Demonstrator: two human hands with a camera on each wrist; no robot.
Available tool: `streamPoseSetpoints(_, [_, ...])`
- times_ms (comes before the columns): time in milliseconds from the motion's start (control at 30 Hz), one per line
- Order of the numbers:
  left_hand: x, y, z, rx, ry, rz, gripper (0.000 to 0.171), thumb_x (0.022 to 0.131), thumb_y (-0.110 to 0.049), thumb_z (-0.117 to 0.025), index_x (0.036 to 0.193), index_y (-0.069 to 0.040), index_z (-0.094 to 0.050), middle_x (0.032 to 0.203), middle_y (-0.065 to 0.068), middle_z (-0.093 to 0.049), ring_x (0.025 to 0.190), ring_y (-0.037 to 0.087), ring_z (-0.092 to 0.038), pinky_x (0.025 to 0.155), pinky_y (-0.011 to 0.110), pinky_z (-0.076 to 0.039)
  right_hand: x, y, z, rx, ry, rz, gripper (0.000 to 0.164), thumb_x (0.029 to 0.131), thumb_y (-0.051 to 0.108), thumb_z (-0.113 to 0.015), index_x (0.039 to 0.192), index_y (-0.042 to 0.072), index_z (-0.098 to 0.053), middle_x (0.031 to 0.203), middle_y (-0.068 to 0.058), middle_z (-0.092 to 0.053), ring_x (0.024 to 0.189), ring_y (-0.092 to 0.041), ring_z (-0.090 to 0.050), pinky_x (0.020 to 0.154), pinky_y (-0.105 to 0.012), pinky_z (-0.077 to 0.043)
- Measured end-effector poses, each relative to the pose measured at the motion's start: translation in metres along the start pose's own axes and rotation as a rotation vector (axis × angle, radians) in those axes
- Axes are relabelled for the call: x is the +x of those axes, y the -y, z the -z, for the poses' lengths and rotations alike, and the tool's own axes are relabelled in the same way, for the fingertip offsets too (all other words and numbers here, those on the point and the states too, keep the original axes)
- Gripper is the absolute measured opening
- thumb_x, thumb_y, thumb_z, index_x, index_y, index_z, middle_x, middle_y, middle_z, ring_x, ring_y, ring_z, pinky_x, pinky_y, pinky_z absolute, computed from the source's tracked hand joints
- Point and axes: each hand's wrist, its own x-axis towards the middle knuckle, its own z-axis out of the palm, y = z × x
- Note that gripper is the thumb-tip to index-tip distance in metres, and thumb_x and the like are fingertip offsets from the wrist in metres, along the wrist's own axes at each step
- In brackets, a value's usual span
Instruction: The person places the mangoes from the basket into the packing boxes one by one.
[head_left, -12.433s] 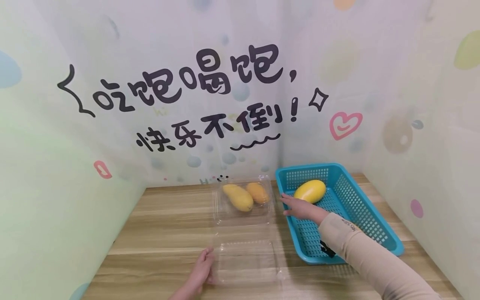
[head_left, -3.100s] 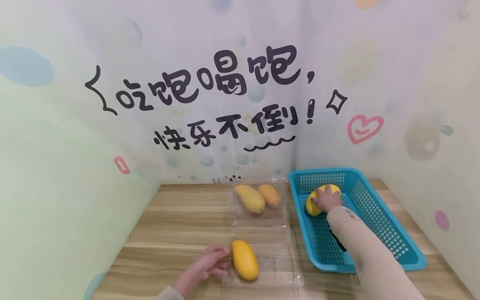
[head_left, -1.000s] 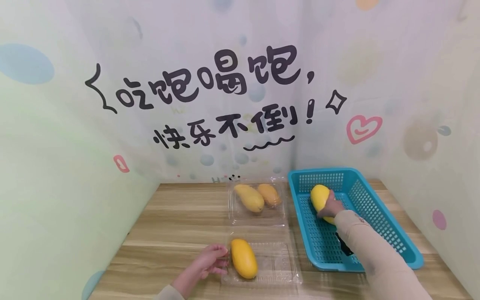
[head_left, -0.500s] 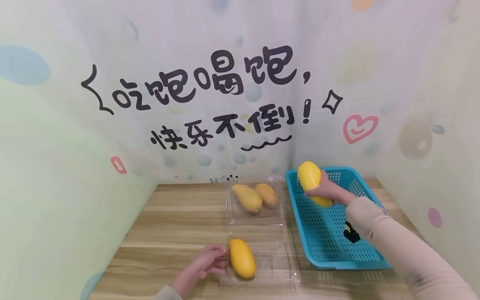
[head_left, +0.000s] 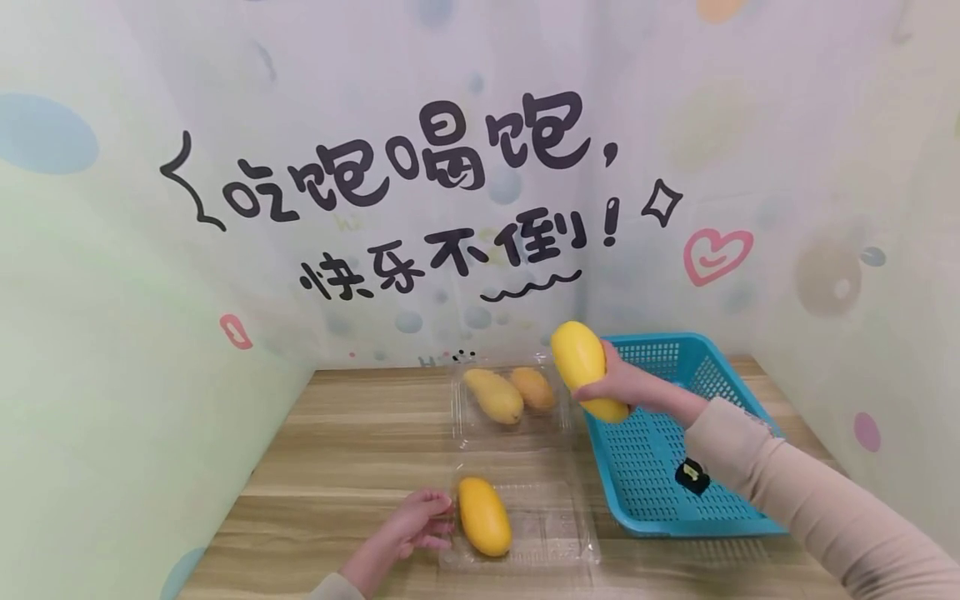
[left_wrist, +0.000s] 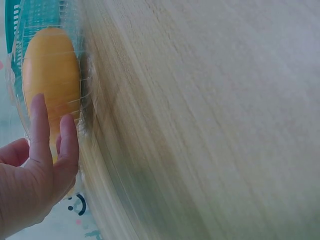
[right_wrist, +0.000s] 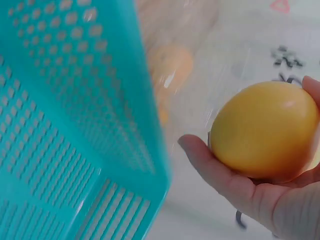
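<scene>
My right hand grips a smooth yellow mango, holding it up over the left rim of the blue basket. In the right wrist view, thumb and fingers lie round this mango. My left hand, fingers loosely extended, is at the left side of a clear plastic clamshell box. An orange-yellow mango lies in the near half of this box, just right of the fingertips. The left wrist view has two fingers overlapping that mango through the clear wall.
The clamshell's far half holds a yellow mango and a smaller orange one. To the right stands the blue perforated basket, a small black item showing inside. Behind the wooden tabletop is a printed backdrop.
An orange-yellow mango has come into the near half of the box since the oldest frame. My right hand has gripped another mango, lifted it from the basket and moved left.
</scene>
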Motion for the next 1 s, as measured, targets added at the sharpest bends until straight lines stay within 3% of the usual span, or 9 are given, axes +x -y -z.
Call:
streamPoseSetpoints(267, [0.001, 0.001, 0.000, 0.000, 0.005, -0.003, 0.026, 0.092, -0.014, -0.050, 0.106, 0.008, -0.046, 0.100, 0.014, -0.055, 0.081, 0.020, -0.060, 0.068, 0.035, -0.057, -0.011, 0.019, -0.043, 0.094, 0.098, 0.019, 0.093, 0.074, 0.034, -0.072, 0.139, 0.014, -0.010, 0.109, -0.015, -0.044, 0.091, -0.028, -0.049, 0.060, -0.034, -0.047])
streamPoseSetpoints(467, [0.001, 0.001, 0.001, -0.003, 0.004, -0.009, 0.024, 0.092, -0.014, -0.050, 0.104, 0.007, -0.047, 0.099, 0.013, -0.055, 0.079, 0.019, -0.060, 0.068, 0.036, -0.057, -0.017, 0.019, -0.076, 0.094, 0.152, 0.043, 0.102, 0.071, 0.030, -0.073, 0.143, 0.008, -0.005, 0.105, -0.013, -0.047, 0.087, -0.025, -0.052, 0.061, -0.037, -0.047])
streamPoseSetpoints(633, [0.000, 0.001, 0.001, -0.003, 0.003, -0.009, 0.023, 0.092, -0.013, -0.049, 0.103, 0.006, -0.046, 0.100, 0.013, -0.055, 0.079, 0.019, -0.060, 0.068, 0.036, -0.057, -0.019, 0.012, -0.100, -0.010, 0.192, 0.040, 0.114, 0.067, 0.030, -0.076, 0.144, 0.001, 0.003, 0.102, -0.011, -0.050, 0.085, -0.021, -0.053, 0.068, -0.037, -0.047])
streamPoseSetpoints(833, [0.001, 0.002, 0.001, -0.004, -0.004, -0.003, 0.024, 0.092, -0.013, -0.049, 0.105, 0.008, -0.046, 0.099, 0.013, -0.055, 0.080, 0.019, -0.060, 0.067, 0.035, -0.057, -0.021, 0.007, -0.123, -0.157, 0.197, 0.027, 0.114, 0.063, 0.028, -0.079, 0.142, -0.005, -0.003, 0.100, -0.011, -0.051, 0.086, -0.021, -0.052, 0.075, -0.040, -0.047])
streamPoseSetpoints(1000, [0.002, 0.002, 0.002, 0.002, -0.012, -0.002, 0.025, 0.092, -0.012, -0.049, 0.105, 0.009, -0.046, 0.100, 0.014, -0.055, 0.080, 0.020, -0.060, 0.066, 0.035, -0.057, -0.016, 0.004, -0.137, -0.265, 0.173, 0.058, 0.111, 0.059, 0.030, -0.081, 0.139, -0.006, -0.014, 0.092, -0.010, -0.054, 0.079, -0.019, -0.053, 0.069, -0.036, -0.048])
